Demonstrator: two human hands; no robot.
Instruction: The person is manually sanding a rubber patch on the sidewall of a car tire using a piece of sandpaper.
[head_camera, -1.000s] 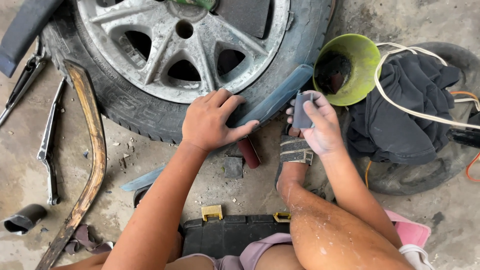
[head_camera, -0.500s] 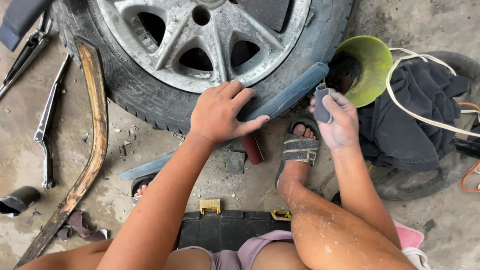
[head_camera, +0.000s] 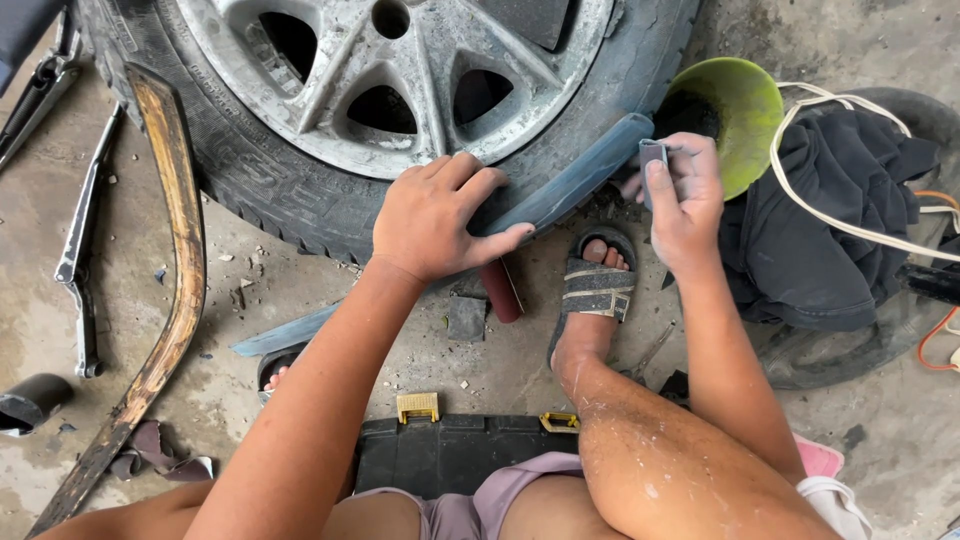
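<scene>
Against the dusty tyre (head_camera: 300, 205) of an alloy wheel (head_camera: 400, 70) lying on concrete, a long grey-blue strip (head_camera: 575, 180) is pressed by the left hand (head_camera: 435, 215) — fingers flat and spread over it. At its upper end, a small grey block (head_camera: 651, 160) is gripped in the right hand (head_camera: 685, 200) — beside a green bowl (head_camera: 745, 105).

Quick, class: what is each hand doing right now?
Left hand: pressed flat, open, on the long grey-blue curved strip.
Right hand: closed around a small grey block.
</scene>
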